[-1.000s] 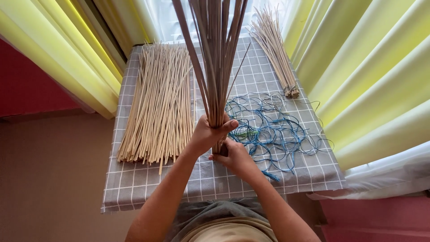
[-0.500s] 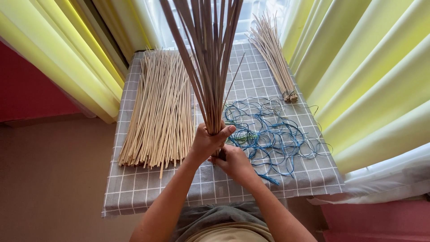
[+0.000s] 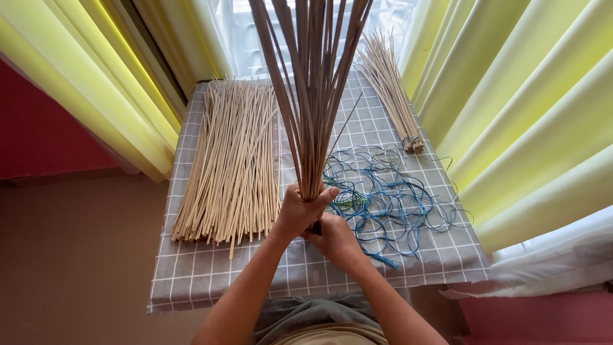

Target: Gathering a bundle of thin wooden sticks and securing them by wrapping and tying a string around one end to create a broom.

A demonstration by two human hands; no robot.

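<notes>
Small table point(image 3: 211, 281) covered by grey white-gridded cloth, flanked by yellow curtains point(image 3: 96, 83). Large flat pile of pale thin sticks point(image 3: 233, 163) laid left, tangled blue cord point(image 3: 389, 195) right, small tied bundle of pale sticks point(image 3: 389, 89) far right. Upright fanned bundle of brown-grey sticks point(image 3: 313, 96) is gripped at its base: left hand point(image 3: 300, 211) clenched around it, right hand point(image 3: 335, 239) closed just beneath, apparently so the base is kept tight.

Stick pile point(image 3: 230, 166) left on table point(image 3: 191, 275); cord tangle point(image 3: 389, 191) right.
</notes>
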